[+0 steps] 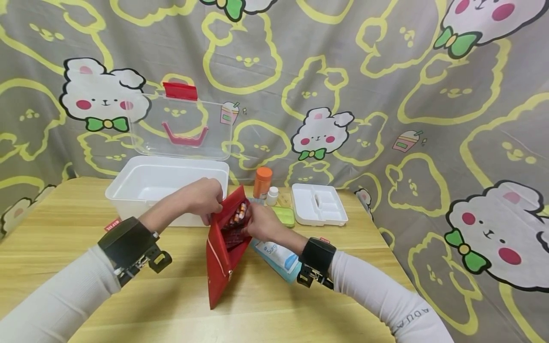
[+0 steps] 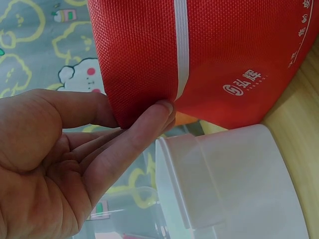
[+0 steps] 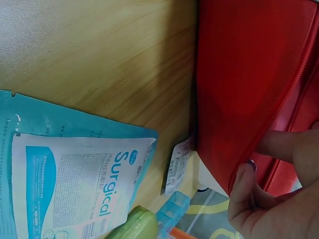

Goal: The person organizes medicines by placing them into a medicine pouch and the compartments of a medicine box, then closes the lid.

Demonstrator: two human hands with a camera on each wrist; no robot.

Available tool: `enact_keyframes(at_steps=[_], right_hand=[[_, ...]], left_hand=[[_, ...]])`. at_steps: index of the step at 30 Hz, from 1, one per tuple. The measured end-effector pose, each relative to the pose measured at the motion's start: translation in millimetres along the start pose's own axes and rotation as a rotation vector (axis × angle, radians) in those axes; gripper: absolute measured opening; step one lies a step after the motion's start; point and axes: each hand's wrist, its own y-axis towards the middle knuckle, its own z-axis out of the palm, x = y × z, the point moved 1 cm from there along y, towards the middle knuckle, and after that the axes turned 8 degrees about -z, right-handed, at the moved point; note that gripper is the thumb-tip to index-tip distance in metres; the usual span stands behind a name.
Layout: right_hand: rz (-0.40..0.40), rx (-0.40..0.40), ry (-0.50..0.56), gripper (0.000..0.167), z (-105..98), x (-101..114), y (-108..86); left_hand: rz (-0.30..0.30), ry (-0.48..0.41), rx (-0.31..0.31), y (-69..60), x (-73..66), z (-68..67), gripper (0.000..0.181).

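A red zippered pouch hangs upright above the wooden table with its mouth spread apart. The left hand pinches the pouch's edge between thumb and fingers; in the left wrist view a white stripe and white print show on the red fabric. On the opposite side the right hand pinches the zipper-lined rim, thumb and fingers on either side of it in the right wrist view. Orange-and-white capsules in a pack show inside the opening. The bottom of the pouch's inside is hidden.
Behind the left hand stands a white box with its clear lid raised. An orange bottle, a small white bottle, a green case and a white divided tray sit farther back. Surgical packets lie right of the pouch.
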Motion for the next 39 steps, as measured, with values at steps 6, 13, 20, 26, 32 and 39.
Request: enact_keyframes(at_steps=[6,13,20,26,32,39], right_hand=[[0.011,-0.009,0.009,0.023,-6,-2,1.7],[0.027,-0.081,0.017,0.024,-15,-15,7.8],[0.024,-0.144,-0.012,0.025,-16,-31,14.5],[0.003,-0.173,-0.064,0.024,-13,-40,19.8],[-0.006,-0.183,-0.086,0.022,-3,-43,25.5],[-0.045,-0.181,-0.158,0.023,8,-49,33.4]], left_hand=[[-0.008,0.000,0.004,-0.5,-0.6,0.4,0.017],[-0.007,0.004,0.003,0.2,0.1,0.8,0.015],[-0.024,0.004,0.016,0.6,1.5,-0.2,0.014],[-0.029,0.020,0.014,-0.1,1.2,-2.0,0.013],[-0.036,0.025,0.017,0.2,2.7,-2.4,0.014],[-0.035,0.028,0.021,0.2,3.6,-2.3,0.014]])
